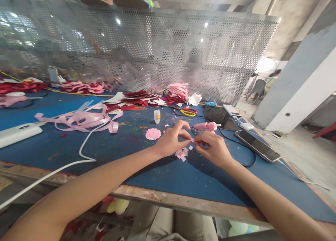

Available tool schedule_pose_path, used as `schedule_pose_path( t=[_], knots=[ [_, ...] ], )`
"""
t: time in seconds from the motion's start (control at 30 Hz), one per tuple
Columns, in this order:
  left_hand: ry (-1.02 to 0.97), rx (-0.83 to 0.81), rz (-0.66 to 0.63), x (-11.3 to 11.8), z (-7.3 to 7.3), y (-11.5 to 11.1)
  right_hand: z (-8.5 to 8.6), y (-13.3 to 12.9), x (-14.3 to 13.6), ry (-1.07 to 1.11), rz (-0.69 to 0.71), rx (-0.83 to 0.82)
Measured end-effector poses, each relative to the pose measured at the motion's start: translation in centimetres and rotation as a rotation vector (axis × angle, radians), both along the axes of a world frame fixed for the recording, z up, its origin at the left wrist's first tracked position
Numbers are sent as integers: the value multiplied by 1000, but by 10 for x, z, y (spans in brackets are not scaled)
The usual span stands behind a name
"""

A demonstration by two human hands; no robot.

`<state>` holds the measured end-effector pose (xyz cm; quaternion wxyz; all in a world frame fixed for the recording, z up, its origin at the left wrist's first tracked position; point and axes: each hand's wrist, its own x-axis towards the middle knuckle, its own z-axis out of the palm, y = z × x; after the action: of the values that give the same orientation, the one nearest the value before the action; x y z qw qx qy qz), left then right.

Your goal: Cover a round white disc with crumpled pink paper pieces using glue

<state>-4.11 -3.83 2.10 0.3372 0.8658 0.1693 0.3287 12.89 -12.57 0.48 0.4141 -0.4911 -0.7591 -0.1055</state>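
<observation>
My left hand [174, 139] and my right hand [212, 146] meet fingertip to fingertip above the blue tabletop. Pinched between them is a small piece of pale pink ribbon [192, 140], mostly hidden by the fingers. Below lies a little pile of cut pink ribbon pieces [181, 154]. To the left of my left hand sits a round pink ruffled piece with a white edge [153, 134]. A small white bottle with a yellow label [156, 117] stands behind it. Just beyond my right hand rests a pink glue gun [206, 126].
Loose pink ribbon [76, 118] lies at left, near a white device with a cable [21, 134]. Scissors with red and yellow handles [188, 112] and stacked red fabric strips [139, 97] lie farther back. A phone [257, 145] is at right. A perforated metal screen [168, 59] rises behind.
</observation>
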Motion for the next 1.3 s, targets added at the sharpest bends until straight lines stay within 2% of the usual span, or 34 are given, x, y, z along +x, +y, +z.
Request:
schedule_pose_path(
  t=[0.17,0.4,0.63,0.97,1.3],
  knots=[
    [61,190,41,-2,1,-4,-3,1,-1,-87,-20,57],
    [109,251,89,-1,0,-10,-4,0,-7,-167,-62,57],
    [86,200,100,1,0,-12,-2,-1,-10,-218,-83,87],
    [-21,9,65,1,3,-10,0,-3,-10,54,-116,10],
    [-13,-48,51,1,3,-9,-1,-1,-10,-25,-79,61]
  ],
)
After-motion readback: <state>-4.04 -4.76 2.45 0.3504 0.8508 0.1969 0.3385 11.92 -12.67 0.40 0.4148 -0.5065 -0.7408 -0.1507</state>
